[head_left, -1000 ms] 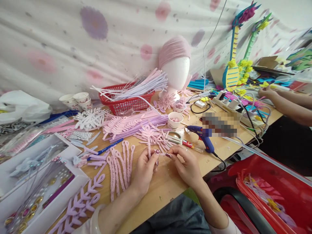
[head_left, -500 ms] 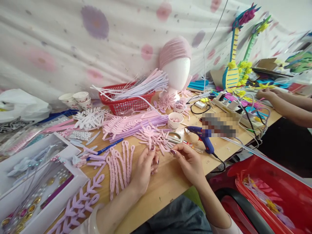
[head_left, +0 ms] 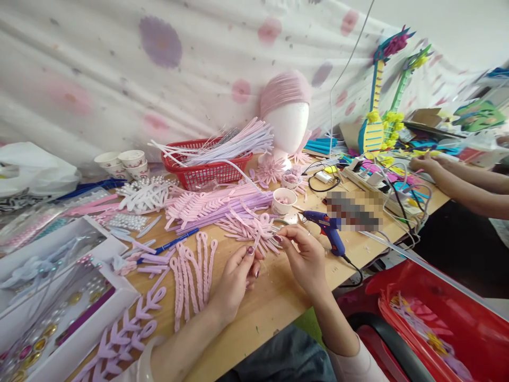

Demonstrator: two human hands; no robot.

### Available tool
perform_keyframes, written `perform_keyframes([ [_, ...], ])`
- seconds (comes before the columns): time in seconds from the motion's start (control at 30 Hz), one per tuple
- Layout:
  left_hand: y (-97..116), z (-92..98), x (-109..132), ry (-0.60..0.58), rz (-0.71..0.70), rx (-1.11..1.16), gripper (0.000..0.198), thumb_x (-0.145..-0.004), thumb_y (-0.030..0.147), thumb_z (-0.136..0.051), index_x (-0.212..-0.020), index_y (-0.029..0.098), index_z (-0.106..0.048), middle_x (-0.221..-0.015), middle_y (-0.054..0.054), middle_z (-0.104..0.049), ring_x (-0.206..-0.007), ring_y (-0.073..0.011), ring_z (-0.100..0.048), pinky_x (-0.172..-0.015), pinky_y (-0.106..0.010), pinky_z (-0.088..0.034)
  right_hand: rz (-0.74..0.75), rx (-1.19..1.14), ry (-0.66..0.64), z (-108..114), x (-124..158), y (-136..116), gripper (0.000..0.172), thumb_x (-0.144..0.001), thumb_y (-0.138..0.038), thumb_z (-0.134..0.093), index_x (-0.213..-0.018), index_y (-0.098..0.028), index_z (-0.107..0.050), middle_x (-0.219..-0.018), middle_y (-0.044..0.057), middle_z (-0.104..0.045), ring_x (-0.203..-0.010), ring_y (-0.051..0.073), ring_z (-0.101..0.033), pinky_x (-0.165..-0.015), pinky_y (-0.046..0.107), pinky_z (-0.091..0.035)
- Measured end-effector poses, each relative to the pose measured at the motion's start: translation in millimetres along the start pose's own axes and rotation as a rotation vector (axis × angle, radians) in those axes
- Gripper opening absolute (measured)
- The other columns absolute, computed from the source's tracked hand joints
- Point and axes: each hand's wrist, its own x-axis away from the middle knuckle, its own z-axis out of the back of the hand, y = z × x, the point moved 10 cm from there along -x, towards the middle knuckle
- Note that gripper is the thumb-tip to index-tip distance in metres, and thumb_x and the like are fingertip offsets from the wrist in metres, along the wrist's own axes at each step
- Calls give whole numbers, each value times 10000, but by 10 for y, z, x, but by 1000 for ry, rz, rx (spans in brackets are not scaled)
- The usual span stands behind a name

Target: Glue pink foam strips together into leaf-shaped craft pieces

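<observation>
My left hand [head_left: 235,278] hovers over the wooden table [head_left: 274,302], its fingers curled in a pinch on the lower end of a pink looped foam strip [head_left: 260,233]. My right hand [head_left: 304,254] pinches the same strip from the right, near its upper part. The strip rises from a loose pile of similar pink strips [head_left: 246,225] just behind my fingers. A row of finished pink looped strips [head_left: 194,273] lies flat to the left of my left hand.
A blue glue gun [head_left: 328,231] lies right of my right hand, its cord over the edge. A red basket [head_left: 204,167], foam head [head_left: 287,124], paper cup [head_left: 283,200] and white trays [head_left: 59,297] surround them. Another person's arms [head_left: 457,178] rest at right.
Both hands have moved up and away from me toward the pile of strips, and the strip they hold has tilted upright. The view has shifted slightly down and right.
</observation>
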Motion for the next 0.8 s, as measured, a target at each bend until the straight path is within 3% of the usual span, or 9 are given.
perform_keyframes([
  [0.3,2,-34,-2,-24,24,3,330,-795,498,-573,-753,174,-529,-559,65,-435,-436,-47,-244,-444,-192,-173,104,128,-90,-11,-62,-100,128,-886,-165,-550,-835,-226,-650,-822,36,-662,-799,207,-616,-720,335,-477],
  [0.53,15,-54,-6,-40,23,21,329,-761,496,-607,-741,175,-537,-549,65,-421,-431,-52,-233,-438,-204,-143,184,287,-16,55,-96,-218,125,-854,-160,-605,-834,-252,-687,-827,34,-577,-794,204,-563,-689,337,-458],
  [0.8,43,-72,12,-53,10,5,310,-768,477,-598,-718,179,-530,-527,66,-410,-422,-53,-215,-446,-217,-132,224,335,-49,64,-94,-198,135,-871,-159,-587,-890,-260,-675,-866,37,-542,-833,213,-535,-713,363,-443],
])
